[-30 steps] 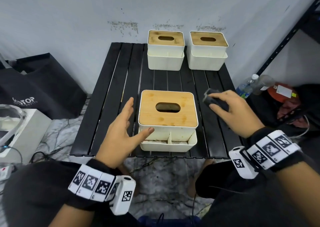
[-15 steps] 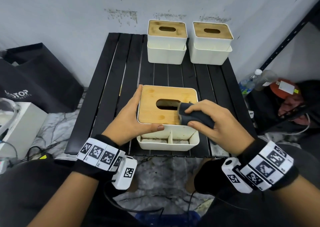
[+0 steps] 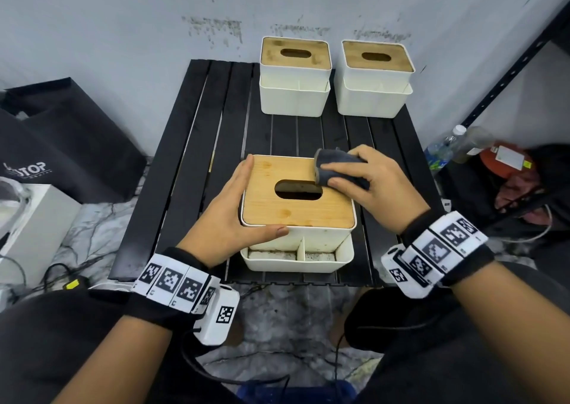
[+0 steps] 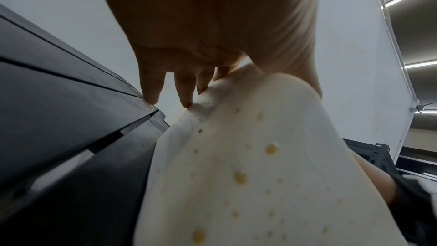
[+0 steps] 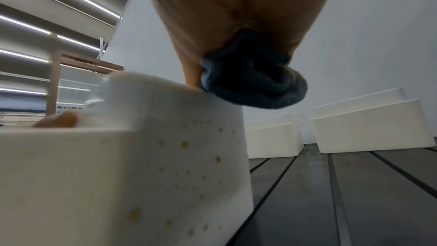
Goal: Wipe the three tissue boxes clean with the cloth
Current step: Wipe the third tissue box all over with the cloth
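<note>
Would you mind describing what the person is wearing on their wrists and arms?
Each wrist has a black strap carrying white tiles printed with black square markers, plus a white camera box bearing one marker: left wristband, right wristband. A black cable trails from the left box. Both forearms are bare.

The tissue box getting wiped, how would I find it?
Look at the black slatted table. The white tissue box with a bamboo lid sits alone at the near edge. Unlike the two far boxes, the hands touch it, and its sides have yellow spots.

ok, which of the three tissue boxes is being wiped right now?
The near tissue box, alone at the table's front edge. The left hand steadies its side while the right hand presses the cloth on its wooden lid. The two back boxes stand untouched.
</note>
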